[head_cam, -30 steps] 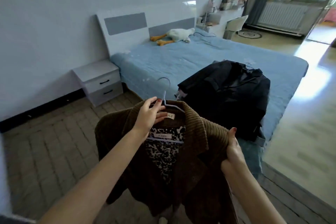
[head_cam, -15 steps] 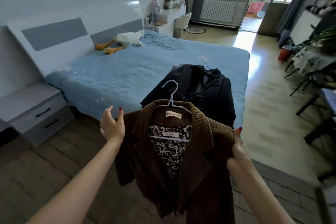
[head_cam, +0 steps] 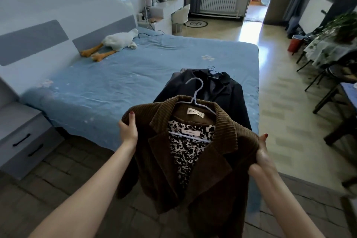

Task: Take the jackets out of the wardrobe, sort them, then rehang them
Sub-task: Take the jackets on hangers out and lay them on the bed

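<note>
We had the brown corduroy jacket (head_cam: pixel 195 164) up in front of us on its pale hanger (head_cam: pixel 195 94) — left hand (head_cam: pixel 128 128) gripping one shoulder, right hand (head_cam: pixel 263 152) clutching the other. The neck label (head_cam: pixel 195 112) read something like "Chao Li…", and a second tag (head_cam: pixel 190 132) on the leopard lining was too small to read. The dark jacket (head_cam: pixel 218 91) lay behind it on the blue bed (head_cam: pixel 116 75) — a plush goose (head_cam: pixel 117 41) by the headboard.

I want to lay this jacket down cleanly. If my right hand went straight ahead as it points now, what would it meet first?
Probably the dark jacket lying on the blue bed, just beyond the right hand; depth is unclear.
</note>
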